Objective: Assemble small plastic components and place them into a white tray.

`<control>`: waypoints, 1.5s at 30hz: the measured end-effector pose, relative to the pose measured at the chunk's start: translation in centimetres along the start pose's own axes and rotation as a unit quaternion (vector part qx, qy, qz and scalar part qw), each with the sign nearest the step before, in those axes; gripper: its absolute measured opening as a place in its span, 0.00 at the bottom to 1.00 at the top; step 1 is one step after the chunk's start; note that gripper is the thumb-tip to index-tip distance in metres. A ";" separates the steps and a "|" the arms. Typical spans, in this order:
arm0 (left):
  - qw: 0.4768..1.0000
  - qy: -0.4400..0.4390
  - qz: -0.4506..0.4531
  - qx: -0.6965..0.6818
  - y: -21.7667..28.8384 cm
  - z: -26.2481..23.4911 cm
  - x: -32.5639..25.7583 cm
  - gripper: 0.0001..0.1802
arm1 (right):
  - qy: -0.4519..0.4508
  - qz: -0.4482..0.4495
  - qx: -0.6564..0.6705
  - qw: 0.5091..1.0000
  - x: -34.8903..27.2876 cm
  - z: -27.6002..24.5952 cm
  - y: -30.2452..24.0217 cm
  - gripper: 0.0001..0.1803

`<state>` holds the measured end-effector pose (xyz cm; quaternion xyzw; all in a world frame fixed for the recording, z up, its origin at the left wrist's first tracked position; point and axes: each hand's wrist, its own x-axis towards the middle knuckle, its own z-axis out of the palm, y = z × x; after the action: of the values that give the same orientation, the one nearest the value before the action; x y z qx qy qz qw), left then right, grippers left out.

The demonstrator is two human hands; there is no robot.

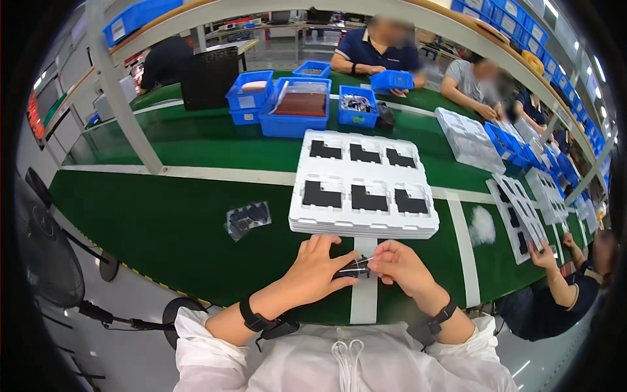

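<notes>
1. Left hand (319, 264) is holding a small dark part (356, 267) between thumb and fingers.
2. Right hand (400, 266) is pinching at its right end (exact item unclear).
3. Part is showing between both hands, nearside of white tray stack (362, 228).

One head-worn camera, the left of a side-by-side pair; wide fisheye lens, with straight edges bowing toward a dark rounded rim. Viewpoint: at the wearer's head, above the near side of the white tray stack (356, 168); it faces forward and down over the counter (163, 212). Range: close to the hands (313, 266), just on the near side of the tray stack; coverage extends beyond the tray stack to the overhead beam (222, 17), and nearer than it to the wearer's white shirt (294, 366).
</notes>
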<state>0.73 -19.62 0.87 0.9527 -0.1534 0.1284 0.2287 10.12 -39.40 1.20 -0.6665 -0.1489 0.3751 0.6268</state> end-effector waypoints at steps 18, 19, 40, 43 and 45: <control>0.845 0.001 -0.097 -0.526 3.4 1.1 2.2 0.26 | 0.051 -0.119 0.023 0.991 -4.0 -0.4 -0.1 0.13; 0.844 0.003 -0.102 -0.527 3.4 1.1 2.3 0.25 | 0.055 -0.112 0.029 0.992 -3.9 -0.7 0.1 0.13; 0.998 -0.050 -0.001 0.031 0.7 1.2 2.2 0.22 | 0.466 -0.078 -0.212 0.855 -2.8 -24.7 1.9 0.07; 0.999 -0.044 -0.022 0.016 -0.3 -1.0 3.2 0.18 | 0.483 -0.065 -0.260 0.834 -2.2 -25.7 2.8 0.07; 0.998 -0.052 -0.044 -0.012 -0.8 -3.3 3.6 0.16 | 0.480 -0.065 -0.335 0.808 -2.4 -25.4 3.0 0.11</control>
<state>3.72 -18.25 4.55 0.9611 -0.1242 0.0666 0.2377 25.14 -59.91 -2.61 -0.9191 0.0112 -0.1074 0.3789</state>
